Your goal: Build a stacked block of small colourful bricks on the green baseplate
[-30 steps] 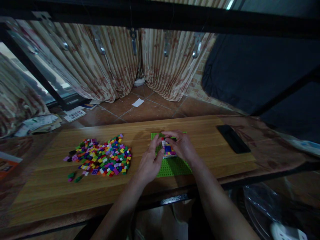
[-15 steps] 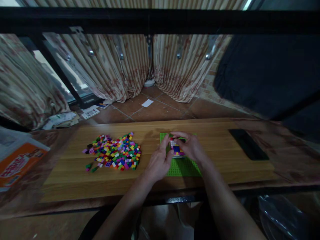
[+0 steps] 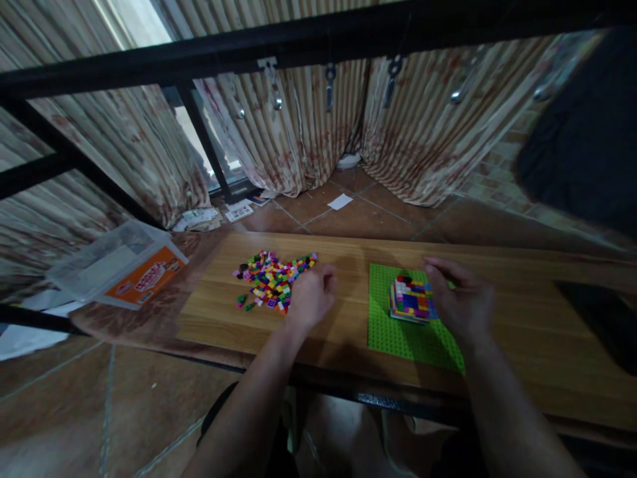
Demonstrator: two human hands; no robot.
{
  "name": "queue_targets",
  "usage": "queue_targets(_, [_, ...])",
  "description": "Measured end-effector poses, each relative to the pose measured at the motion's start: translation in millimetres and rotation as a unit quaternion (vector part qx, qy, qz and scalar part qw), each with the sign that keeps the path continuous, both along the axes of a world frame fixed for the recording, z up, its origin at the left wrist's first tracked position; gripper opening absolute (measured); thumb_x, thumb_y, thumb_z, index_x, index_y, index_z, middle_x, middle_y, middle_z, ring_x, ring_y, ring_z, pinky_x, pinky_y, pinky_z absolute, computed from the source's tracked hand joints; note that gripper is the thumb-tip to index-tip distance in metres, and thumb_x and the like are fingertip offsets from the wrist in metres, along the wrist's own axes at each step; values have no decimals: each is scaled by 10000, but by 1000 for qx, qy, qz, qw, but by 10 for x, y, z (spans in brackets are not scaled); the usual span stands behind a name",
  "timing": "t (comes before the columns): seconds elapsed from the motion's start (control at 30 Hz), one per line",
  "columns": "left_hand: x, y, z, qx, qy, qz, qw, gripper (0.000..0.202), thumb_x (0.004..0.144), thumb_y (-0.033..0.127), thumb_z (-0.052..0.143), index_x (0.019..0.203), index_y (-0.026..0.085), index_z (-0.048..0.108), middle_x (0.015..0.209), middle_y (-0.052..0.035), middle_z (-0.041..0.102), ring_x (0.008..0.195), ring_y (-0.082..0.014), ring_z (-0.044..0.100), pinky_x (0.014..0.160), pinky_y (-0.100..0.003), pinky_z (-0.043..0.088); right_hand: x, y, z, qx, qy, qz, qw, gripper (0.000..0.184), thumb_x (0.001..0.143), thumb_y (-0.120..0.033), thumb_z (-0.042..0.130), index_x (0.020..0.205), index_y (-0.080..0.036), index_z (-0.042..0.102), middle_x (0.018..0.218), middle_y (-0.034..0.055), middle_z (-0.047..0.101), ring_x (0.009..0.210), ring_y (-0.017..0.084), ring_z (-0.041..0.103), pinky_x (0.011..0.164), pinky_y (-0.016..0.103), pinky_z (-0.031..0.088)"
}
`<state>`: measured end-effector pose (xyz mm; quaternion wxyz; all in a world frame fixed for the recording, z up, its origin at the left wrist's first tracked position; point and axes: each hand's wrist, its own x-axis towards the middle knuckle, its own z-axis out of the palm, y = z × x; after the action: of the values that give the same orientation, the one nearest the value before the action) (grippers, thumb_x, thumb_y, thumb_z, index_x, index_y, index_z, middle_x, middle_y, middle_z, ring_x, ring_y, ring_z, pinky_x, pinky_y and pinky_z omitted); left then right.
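Observation:
My left hand (image 3: 313,297) hovers over the right edge of a pile of small coloured building bricks (image 3: 271,279). Its fingers are curled in, and whatever they may hold is hidden. On a green studded baseplate (image 3: 381,332) stands a low, layered block of multicoloured bricks (image 3: 411,302), with white, blue, red and yellow pieces on top. Just right of that block is my right hand (image 3: 462,299), thumb and forefinger drawn close together. Anything between those fingertips is too small to make out. The hand covers the baseplate's right part.
The wooden board (image 3: 343,332) carries the bricks and baseplate. A dark flat object (image 3: 602,322) lies at its right end. Left of the board sits a clear plastic box (image 3: 119,262) with an orange label. A black metal bar (image 3: 298,50) runs across behind.
My hands have parted from the brick block, the left moving left to the loose bricks and the right drawing off to the right. The view has turned left.

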<state>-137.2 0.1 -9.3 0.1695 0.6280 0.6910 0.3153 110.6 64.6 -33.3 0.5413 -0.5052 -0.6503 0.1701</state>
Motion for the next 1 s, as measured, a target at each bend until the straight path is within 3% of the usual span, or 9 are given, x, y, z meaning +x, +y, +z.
queue_targets(0.1, [-428, -61, 83, -49, 95, 66, 992, 218, 813, 178, 505, 852, 172, 719, 830, -92, 720, 790, -234, 658, 773, -350, 498, -30, -13, -7, 24, 5, -12, 1000, 206, 821, -377, 630, 913, -226, 736, 922, 50, 752, 831, 211, 705, 815, 377, 560])
queue_targets(0.17, [-678, -126, 108, -70, 123, 108, 984, 225, 781, 181, 535, 886, 177, 734, 861, -101, 725, 822, -257, 659, 775, -362, 494, -53, -23, -8, 30, -3, -10, 999, 199, 824, -373, 627, 915, -233, 735, 918, 45, 750, 826, 209, 703, 805, 370, 560])
queue_targets(0.23, [-853, -189, 100, -87, 149, 107, 979, 255, 756, 155, 540, 905, 186, 744, 898, -102, 725, 835, -257, 656, 794, -365, 493, -74, -37, -4, 32, -15, -8, 999, 195, 828, -370, 622, 916, -237, 735, 918, 42, 748, 821, 205, 701, 791, 362, 561])
queue_targets(0.3, [-943, -233, 61, -95, 166, 65, 979, 294, 727, 122, 545, 920, 202, 752, 937, -92, 718, 853, -240, 651, 827, -351, 491, -90, -53, 1, 30, -25, -5, 999, 199, 833, -371, 617, 919, -235, 735, 925, 44, 746, 826, 204, 698, 786, 359, 562])
queue_targets(0.47, [-950, -238, -50, -85, 187, -33, 978, 399, 700, 35, 490, 944, 212, 751, 1023, -85, 675, 971, -220, 627, 936, -342, 466, -107, -80, 15, 25, -41, 7, 999, 202, 839, -370, 612, 926, -232, 732, 931, 50, 746, 838, 210, 697, 795, 377, 563])
queue_targets(0.67, [-898, -198, -44, -75, 203, -42, 975, 411, 678, 3, 501, 939, 213, 739, 1008, -97, 643, 965, -239, 614, 943, -370, 466, -128, -89, 18, 30, -62, 13, 998, 178, 845, -350, 609, 915, -242, 733, 912, 41, 746, 829, 210, 697, 790, 380, 562])
queue_targets(0.87, [-904, -184, -72, -71, 237, -43, 968, 238, 729, 68, 533, 874, 177, 687, 1009, -131, 626, 1016, -290, 587, 922, -416, 467, -145, -99, 36, 41, -62, 15, 997, 157, 849, -330, 605, 908, -257, 730, 896, 32, 742, 837, 215, 696, 801, 393, 559])
queue_targets(1.0, [-918, -162, -53, -17, 218, -32, 975, 110, 785, 156, 549, 870, 177, 615, 1021, -131, 617, 1025, -289, 576, 925, -432, 463, -178, -122, 85, 32, -37, 10, 999, 150, 849, -327, 600, 908, -274, 727, 891, 26, 737, 845, 220, 696, 812, 402, 560])
